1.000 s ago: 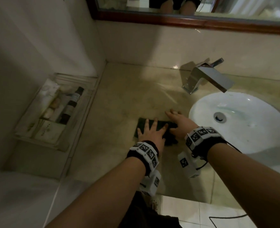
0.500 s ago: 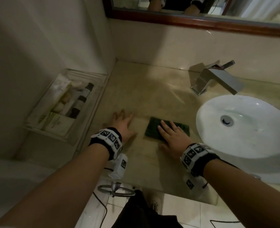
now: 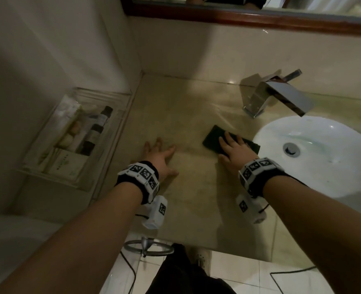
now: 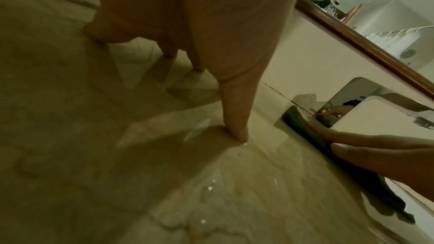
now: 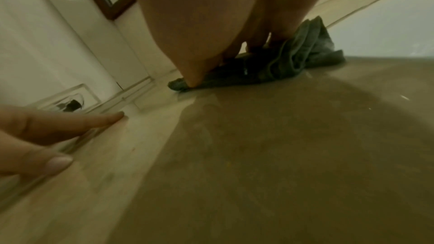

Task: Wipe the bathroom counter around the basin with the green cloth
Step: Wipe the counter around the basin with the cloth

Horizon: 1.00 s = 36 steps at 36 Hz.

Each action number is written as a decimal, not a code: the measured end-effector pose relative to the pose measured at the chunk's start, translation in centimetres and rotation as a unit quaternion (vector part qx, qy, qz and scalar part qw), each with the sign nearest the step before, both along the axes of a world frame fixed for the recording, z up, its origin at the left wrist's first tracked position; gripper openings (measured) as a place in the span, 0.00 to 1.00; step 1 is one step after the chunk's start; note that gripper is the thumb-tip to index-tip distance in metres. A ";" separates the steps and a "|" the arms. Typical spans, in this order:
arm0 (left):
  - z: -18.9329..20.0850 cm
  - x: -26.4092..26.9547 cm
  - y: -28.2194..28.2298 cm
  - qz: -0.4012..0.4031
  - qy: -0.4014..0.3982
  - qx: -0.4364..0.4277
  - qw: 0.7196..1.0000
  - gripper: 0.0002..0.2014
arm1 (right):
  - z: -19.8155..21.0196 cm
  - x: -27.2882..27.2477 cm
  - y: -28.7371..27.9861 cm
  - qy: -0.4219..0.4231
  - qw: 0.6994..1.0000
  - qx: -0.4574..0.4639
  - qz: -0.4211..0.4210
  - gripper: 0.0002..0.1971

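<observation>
The dark green cloth [image 3: 214, 136] lies folded flat on the beige stone counter [image 3: 186, 115], just left of the white basin [image 3: 324, 158]. My right hand [image 3: 233, 148] presses on the cloth with straight fingers; in the right wrist view the cloth [image 5: 303, 57] bunches up beyond the fingertips. My left hand [image 3: 159, 153] rests flat on the bare counter to the left, fingers spread, apart from the cloth. The left wrist view shows the left fingers [image 4: 236, 129] touching the wet counter and the right hand's fingers [image 4: 366, 147] on the cloth [image 4: 295, 118].
A chrome tap [image 3: 277, 96] stands behind the basin. A clear tray [image 3: 73, 136] with small bottles and sachets sits on a ledge at the left wall. A wood-framed mirror [image 3: 239, 15] hangs above. A metal ring [image 3: 148, 247] hangs below the counter's front edge.
My left hand came off the cloth and moved left onto the bare counter. My right hand slid the cloth to the right, closer to the basin.
</observation>
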<state>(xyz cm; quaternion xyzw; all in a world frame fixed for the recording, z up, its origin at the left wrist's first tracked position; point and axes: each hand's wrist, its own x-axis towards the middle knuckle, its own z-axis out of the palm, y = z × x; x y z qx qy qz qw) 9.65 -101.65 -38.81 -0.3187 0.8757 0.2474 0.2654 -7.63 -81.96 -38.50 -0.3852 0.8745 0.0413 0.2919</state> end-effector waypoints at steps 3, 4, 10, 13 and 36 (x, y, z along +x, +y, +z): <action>0.1 0.0 0.1 0.006 0.004 0.002 1.000 0.44 | 0.0 0.5 0.2 0.006 1.000 -0.008 -0.004 0.31; 0.2 0.0 0.1 0.004 0.004 -0.001 1.000 0.44 | 0.0 0.8 0.4 0.008 1.000 -0.013 -0.002 0.31; -0.3 0.3 -0.1 0.004 0.001 -0.005 1.000 0.45 | 0.3 2.9 2.5 -0.014 0.998 -0.063 0.006 0.25; -0.3 0.4 0.1 0.007 0.001 -0.009 1.000 0.45 | 0.4 4.2 4.3 -0.009 0.997 -0.077 0.009 0.24; 1.4 -0.5 1.4 0.007 -0.033 -0.005 0.999 0.44 | -0.7 2.9 3.0 0.016 0.999 -0.021 -0.037 0.26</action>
